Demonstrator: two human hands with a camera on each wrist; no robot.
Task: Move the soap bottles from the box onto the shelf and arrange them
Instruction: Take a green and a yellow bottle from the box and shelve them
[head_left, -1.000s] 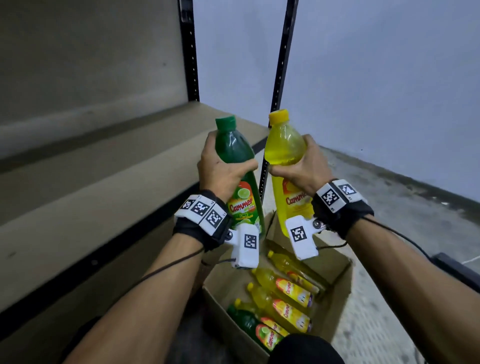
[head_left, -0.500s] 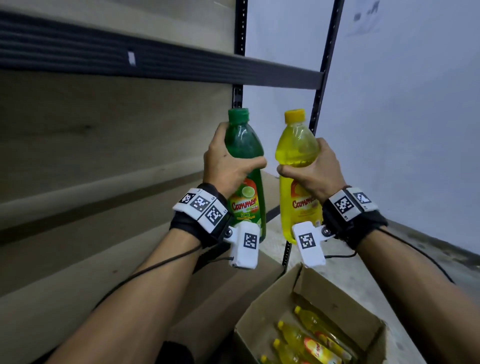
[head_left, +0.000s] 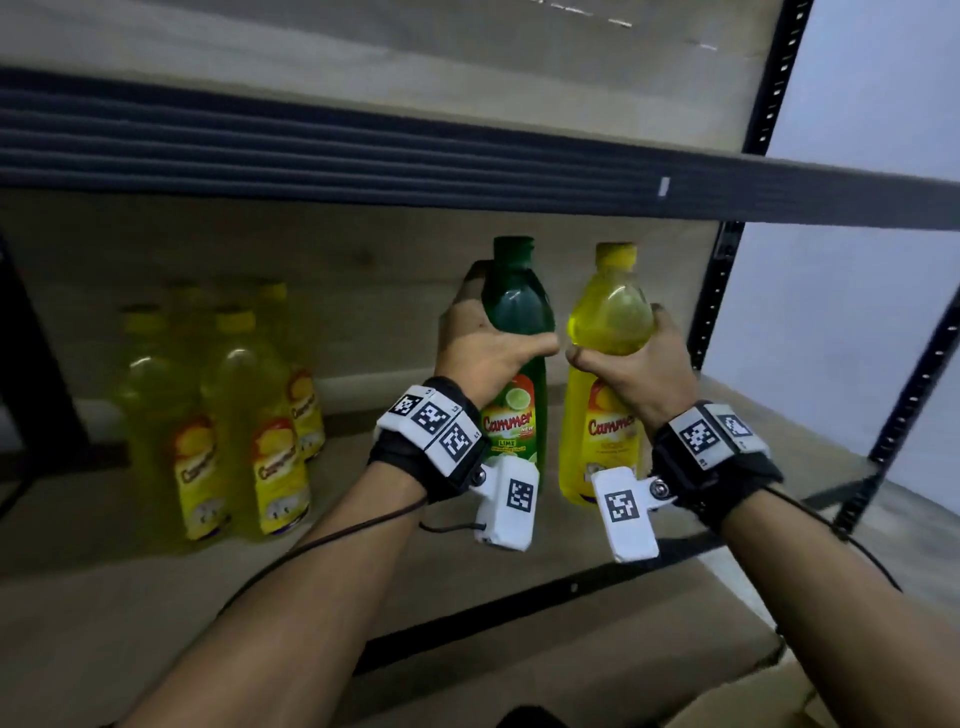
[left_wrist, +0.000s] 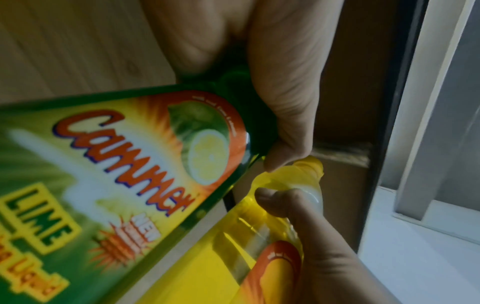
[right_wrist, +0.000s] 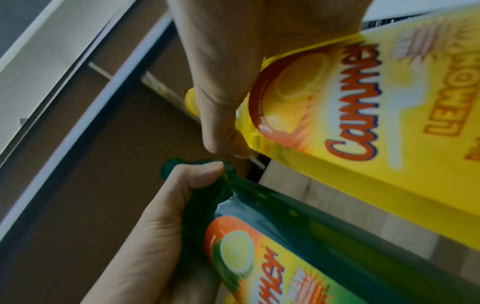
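The left hand (head_left: 480, 348) was wrapped round the shoulder of a green lime soap bottle (head_left: 514, 364), thumb across its front, holding it upright over the wooden shelf (head_left: 156, 582). Just beside it, the right hand (head_left: 636, 364) gripped a yellow lemon soap bottle (head_left: 605, 395) the same way, the two thumbs nearly meeting between the bottles. Whether either bottle's base touched the board could not be told. To the left, well apart, a cluster of yellow bottles (head_left: 228, 415) stood upright on the same shelf, under the dark rail of the upper shelf (head_left: 467, 171). A cardboard box corner (head_left: 769, 696) showed at bottom right.
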